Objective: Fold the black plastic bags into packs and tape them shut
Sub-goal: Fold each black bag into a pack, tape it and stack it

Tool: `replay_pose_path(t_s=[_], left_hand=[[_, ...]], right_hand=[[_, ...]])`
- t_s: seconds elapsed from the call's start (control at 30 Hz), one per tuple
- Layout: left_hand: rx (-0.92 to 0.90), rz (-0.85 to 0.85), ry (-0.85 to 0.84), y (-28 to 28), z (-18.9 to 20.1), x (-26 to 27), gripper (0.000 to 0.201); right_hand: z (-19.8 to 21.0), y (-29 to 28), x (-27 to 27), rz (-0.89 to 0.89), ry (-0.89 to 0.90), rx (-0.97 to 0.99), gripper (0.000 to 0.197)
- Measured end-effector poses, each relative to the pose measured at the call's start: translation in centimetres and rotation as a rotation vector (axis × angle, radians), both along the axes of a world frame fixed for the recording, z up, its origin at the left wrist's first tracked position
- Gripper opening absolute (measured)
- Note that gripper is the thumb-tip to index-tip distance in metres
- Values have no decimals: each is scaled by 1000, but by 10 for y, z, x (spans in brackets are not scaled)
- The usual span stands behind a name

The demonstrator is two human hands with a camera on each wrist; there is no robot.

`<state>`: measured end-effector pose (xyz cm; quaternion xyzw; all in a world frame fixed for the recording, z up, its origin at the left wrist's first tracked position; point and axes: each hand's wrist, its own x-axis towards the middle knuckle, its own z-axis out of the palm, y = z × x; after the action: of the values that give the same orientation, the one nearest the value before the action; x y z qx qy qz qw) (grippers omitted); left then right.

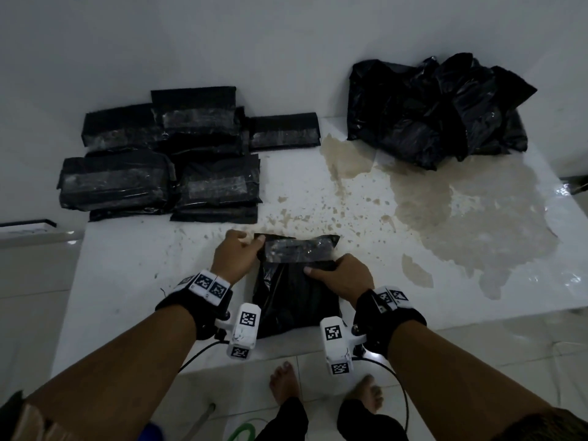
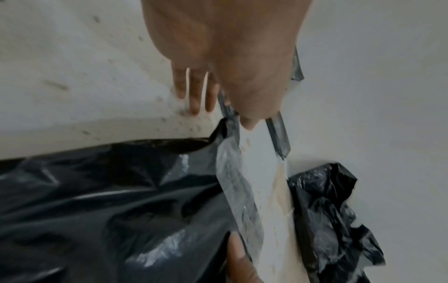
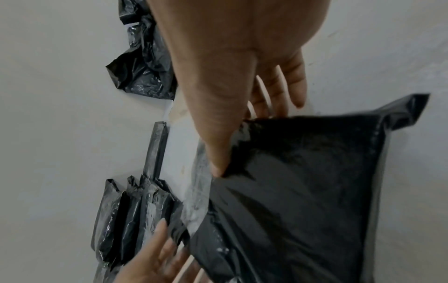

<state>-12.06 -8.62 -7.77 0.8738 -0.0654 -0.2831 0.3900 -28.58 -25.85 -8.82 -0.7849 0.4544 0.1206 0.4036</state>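
A black plastic bag [image 1: 296,291] lies at the near edge of the white table, its far end folded up into a flap that carries a strip of clear tape [image 1: 299,249]. My left hand [image 1: 251,241] pinches the flap's left corner, thumb on top. My right hand [image 1: 321,268] pinches the bag at the flap's right end, thumb pressed along the fold. In the left wrist view the tape strip [image 2: 237,191] runs along the bag's [image 2: 109,210] edge below my thumb. The right wrist view has my thumb [image 3: 218,162] on the bag [image 3: 303,191] beside the tape.
Several taped black packs [image 1: 159,154] are stacked at the table's far left. A heap of loose black bags [image 1: 436,109] sits at the far right. A brown stain [image 1: 461,218] spreads over the table's [image 1: 127,265] right half. Bare feet [image 1: 284,383] stand on tiles below.
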Motion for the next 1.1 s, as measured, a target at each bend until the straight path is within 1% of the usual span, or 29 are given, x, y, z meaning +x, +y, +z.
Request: replay_pose_path(t_s=[0.07,0.13,0.17,0.2,0.33,0.43,0.47,0.53,0.57,0.6,0.67,0.7,0.73,0.8,0.93,1.03,1.1], left_hand=[[-67,-9,129,8,-9,-1,50],[-139,-6,228,8,-9,-3,47],[-136,-7,250,6,-6,-5,45],[-131,-3,245,5,-7,-5,43],[-91,2,142,0,-13,-3,23],[-77,11,53,-3,-11,-2,17],[-86,51,12,-5,-9,-3,22],[-91,103,-62,-13,2,-3,49],[-96,67,-82,-18,10,-2,55],[-101,-6,-82,-25,18,0,56],[-58,-217,-70,-37,34,6,54],[-9,-316,-90,-42,43,8,51],[25,-389,-127,-47,52,11,47],[32,-447,-165,-56,65,14,40],[-80,-381,-87,-66,83,16,33],[-113,-355,-120,-67,92,18,29],[-149,-315,-140,-65,98,19,22]], right_hand=[[-2,2,4,-16,-8,36,63],[-4,2,6,-45,-23,91,62],[-3,2,6,-60,-27,112,63],[-2,1,7,-74,-35,133,63],[0,1,10,-120,-92,238,63],[-3,1,11,-75,-166,262,64],[-4,0,12,-56,-202,289,64],[-2,-1,14,13,-281,363,54],[-1,-2,15,48,-311,387,53],[-1,-5,16,61,-336,403,58],[0,-15,17,35,-375,425,70],[1,-22,18,34,-399,442,73],[2,-29,18,51,-427,460,71],[10,-43,21,125,-469,493,61],[24,-63,30,174,-536,571,53],[32,-75,35,216,-573,608,53],[33,-81,37,215,-590,636,54]])
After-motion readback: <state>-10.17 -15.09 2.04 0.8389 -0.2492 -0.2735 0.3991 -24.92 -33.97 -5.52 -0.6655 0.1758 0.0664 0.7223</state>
